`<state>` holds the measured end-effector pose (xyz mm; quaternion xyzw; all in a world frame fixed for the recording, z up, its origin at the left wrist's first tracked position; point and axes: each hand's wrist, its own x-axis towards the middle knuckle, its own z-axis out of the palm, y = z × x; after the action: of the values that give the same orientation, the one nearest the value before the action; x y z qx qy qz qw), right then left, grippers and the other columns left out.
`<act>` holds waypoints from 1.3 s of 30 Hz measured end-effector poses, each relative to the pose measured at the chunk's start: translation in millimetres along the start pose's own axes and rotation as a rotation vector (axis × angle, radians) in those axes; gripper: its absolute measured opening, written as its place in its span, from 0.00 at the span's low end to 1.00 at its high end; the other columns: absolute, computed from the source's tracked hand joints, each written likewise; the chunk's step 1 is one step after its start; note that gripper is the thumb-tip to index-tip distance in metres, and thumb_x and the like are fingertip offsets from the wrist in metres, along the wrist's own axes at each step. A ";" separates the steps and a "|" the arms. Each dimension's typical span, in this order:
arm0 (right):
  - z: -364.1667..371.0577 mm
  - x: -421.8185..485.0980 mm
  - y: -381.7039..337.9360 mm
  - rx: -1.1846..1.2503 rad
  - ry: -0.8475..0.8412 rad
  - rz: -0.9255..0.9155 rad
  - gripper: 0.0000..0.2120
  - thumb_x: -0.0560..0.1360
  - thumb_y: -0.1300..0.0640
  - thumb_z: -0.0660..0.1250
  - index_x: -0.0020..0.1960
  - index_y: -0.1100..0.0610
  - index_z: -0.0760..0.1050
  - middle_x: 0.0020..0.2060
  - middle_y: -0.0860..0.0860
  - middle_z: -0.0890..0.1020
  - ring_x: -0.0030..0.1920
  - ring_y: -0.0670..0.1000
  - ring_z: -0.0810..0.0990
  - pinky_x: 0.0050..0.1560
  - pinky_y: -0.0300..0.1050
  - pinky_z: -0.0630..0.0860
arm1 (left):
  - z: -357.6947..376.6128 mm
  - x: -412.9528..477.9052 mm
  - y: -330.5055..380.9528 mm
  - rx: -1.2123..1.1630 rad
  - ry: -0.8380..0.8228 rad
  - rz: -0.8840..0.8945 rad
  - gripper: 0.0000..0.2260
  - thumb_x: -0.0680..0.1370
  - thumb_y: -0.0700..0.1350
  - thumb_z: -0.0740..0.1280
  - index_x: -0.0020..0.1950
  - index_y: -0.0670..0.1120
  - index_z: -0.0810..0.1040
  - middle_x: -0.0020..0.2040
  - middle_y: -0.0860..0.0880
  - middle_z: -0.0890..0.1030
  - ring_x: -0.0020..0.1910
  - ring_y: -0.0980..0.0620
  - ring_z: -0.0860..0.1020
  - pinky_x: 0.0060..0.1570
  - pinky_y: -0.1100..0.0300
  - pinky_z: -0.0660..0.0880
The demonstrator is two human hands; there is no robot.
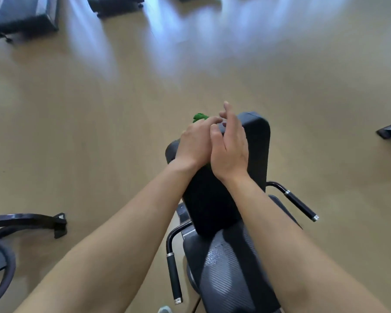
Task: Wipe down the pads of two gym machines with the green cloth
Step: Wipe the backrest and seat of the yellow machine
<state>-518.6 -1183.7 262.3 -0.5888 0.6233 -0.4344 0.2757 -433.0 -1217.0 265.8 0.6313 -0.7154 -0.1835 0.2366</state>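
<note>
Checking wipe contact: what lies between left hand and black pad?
The green cloth, apparently bunched under the left hand on the pad; only its tip shows, head view.

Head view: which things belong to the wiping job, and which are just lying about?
Job: green cloth, left hand holding it, right hand, black pad under them.
Lying about: side handles, dark machine top left, black frame low left.

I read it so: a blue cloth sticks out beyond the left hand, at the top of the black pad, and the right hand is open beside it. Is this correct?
Only the colour is wrong. In the head view the cloth is green, not blue. It sticks out beyond the left hand at the top of the black pad, with the right hand open beside it.
</note>
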 end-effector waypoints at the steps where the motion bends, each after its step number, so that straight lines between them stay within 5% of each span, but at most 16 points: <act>1: -7.2 9.1 5.5 -0.015 -0.055 0.013 0.30 0.80 0.45 0.50 0.81 0.50 0.58 0.75 0.47 0.70 0.74 0.49 0.68 0.74 0.53 0.65 | 7.4 10.8 6.5 -0.033 -0.014 0.006 0.17 0.78 0.49 0.63 0.67 0.54 0.74 0.57 0.50 0.80 0.54 0.48 0.79 0.54 0.53 0.76; 4: -30.9 30.0 29.3 -0.061 -0.172 0.023 0.32 0.81 0.43 0.49 0.83 0.51 0.54 0.80 0.49 0.63 0.80 0.49 0.60 0.79 0.51 0.58 | 24.2 40.5 23.8 -0.272 -0.011 -0.083 0.21 0.77 0.48 0.66 0.69 0.50 0.68 0.63 0.49 0.73 0.55 0.51 0.76 0.54 0.58 0.73; 7: -50.3 47.1 53.4 -0.167 -0.224 -0.038 0.29 0.85 0.46 0.49 0.83 0.53 0.51 0.82 0.51 0.60 0.81 0.50 0.57 0.80 0.51 0.55 | 36.7 67.9 39.7 -0.459 -0.037 -0.219 0.20 0.75 0.47 0.70 0.65 0.48 0.71 0.59 0.51 0.77 0.54 0.53 0.77 0.53 0.62 0.73; 11: -53.8 72.1 75.5 -0.402 -0.209 -0.226 0.34 0.82 0.44 0.51 0.82 0.61 0.54 0.78 0.59 0.65 0.78 0.59 0.63 0.77 0.58 0.61 | 33.8 95.6 48.0 -1.052 -0.125 -0.533 0.15 0.73 0.51 0.65 0.50 0.41 0.81 0.48 0.44 0.82 0.49 0.43 0.81 0.51 0.52 0.79; 13: -48.6 79.9 82.0 -0.515 -0.208 -0.311 0.39 0.79 0.38 0.52 0.81 0.63 0.56 0.76 0.61 0.67 0.75 0.62 0.67 0.75 0.60 0.64 | 28.9 100.8 43.2 -1.245 -0.158 -0.662 0.21 0.77 0.54 0.60 0.54 0.37 0.80 0.50 0.39 0.80 0.49 0.40 0.79 0.51 0.50 0.79; 16: -44.5 93.2 82.8 -0.466 -0.136 -0.340 0.40 0.77 0.34 0.56 0.80 0.60 0.62 0.69 0.58 0.74 0.65 0.61 0.76 0.66 0.60 0.73 | 24.5 102.2 34.8 -1.343 -0.273 -0.756 0.32 0.78 0.57 0.57 0.67 0.31 0.74 0.57 0.34 0.76 0.55 0.36 0.77 0.64 0.41 0.73; 18: -45.1 104.2 79.4 -0.399 -0.130 -0.320 0.36 0.76 0.35 0.58 0.77 0.55 0.66 0.64 0.56 0.76 0.59 0.60 0.79 0.58 0.59 0.77 | 21.9 102.6 41.5 -1.393 -0.250 -0.811 0.28 0.78 0.54 0.58 0.63 0.31 0.76 0.55 0.35 0.77 0.52 0.36 0.79 0.62 0.42 0.75; 21: -50.2 119.5 76.2 -0.292 -0.146 -0.267 0.27 0.77 0.43 0.66 0.71 0.55 0.71 0.61 0.56 0.77 0.58 0.60 0.78 0.56 0.57 0.77 | 25.5 103.3 60.1 -1.299 -0.031 -0.858 0.12 0.79 0.46 0.59 0.48 0.38 0.76 0.39 0.42 0.76 0.33 0.46 0.77 0.39 0.56 0.76; 23: -59.4 129.9 78.2 -0.246 -0.045 -0.225 0.23 0.75 0.48 0.71 0.66 0.56 0.73 0.57 0.55 0.79 0.55 0.60 0.79 0.52 0.51 0.76 | 33.9 100.8 67.1 -1.079 0.068 -0.747 0.07 0.78 0.42 0.61 0.46 0.41 0.76 0.35 0.48 0.76 0.31 0.51 0.75 0.34 0.59 0.73; 25: -71.9 137.5 82.6 -0.252 0.072 -0.164 0.22 0.71 0.47 0.72 0.62 0.53 0.75 0.54 0.52 0.80 0.52 0.57 0.79 0.48 0.47 0.71 | 43.1 96.9 62.2 -0.634 0.105 -0.534 0.08 0.76 0.43 0.62 0.48 0.46 0.81 0.40 0.52 0.80 0.40 0.52 0.78 0.42 0.58 0.74; 27: -77.5 141.4 90.5 -0.429 -0.012 -0.151 0.20 0.71 0.43 0.70 0.59 0.49 0.78 0.55 0.50 0.81 0.56 0.57 0.78 0.52 0.49 0.71 | 51.0 91.0 59.3 -0.305 0.086 -0.389 0.10 0.76 0.43 0.63 0.51 0.50 0.83 0.45 0.55 0.82 0.47 0.54 0.78 0.48 0.60 0.71; 31: -72.3 146.2 97.7 -0.380 -0.319 -0.097 0.16 0.76 0.41 0.65 0.58 0.48 0.80 0.60 0.50 0.80 0.59 0.57 0.78 0.57 0.49 0.72 | 62.1 87.9 59.3 -0.147 0.056 -0.281 0.14 0.78 0.42 0.57 0.54 0.48 0.82 0.48 0.52 0.80 0.50 0.52 0.76 0.47 0.60 0.68; 35: -75.2 154.4 111.1 -0.242 -0.291 -0.100 0.09 0.74 0.42 0.67 0.43 0.47 0.77 0.39 0.45 0.79 0.44 0.52 0.78 0.43 0.45 0.68 | 65.3 91.1 58.0 0.075 0.099 -0.148 0.16 0.79 0.46 0.57 0.59 0.51 0.82 0.54 0.49 0.79 0.57 0.47 0.74 0.56 0.52 0.72; 39: -75.7 139.6 160.0 0.314 -0.112 0.272 0.12 0.72 0.44 0.67 0.35 0.50 0.76 0.30 0.42 0.77 0.35 0.47 0.76 0.40 0.46 0.72 | 84.5 93.8 62.8 0.088 0.009 -0.028 0.16 0.78 0.44 0.59 0.60 0.53 0.82 0.54 0.51 0.78 0.57 0.49 0.75 0.56 0.58 0.70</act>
<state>-684.0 -1314.5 182.8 -0.4725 0.6055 -0.4517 0.4541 -541.0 -1304.4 241.8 0.6518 -0.7129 -0.1524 0.2092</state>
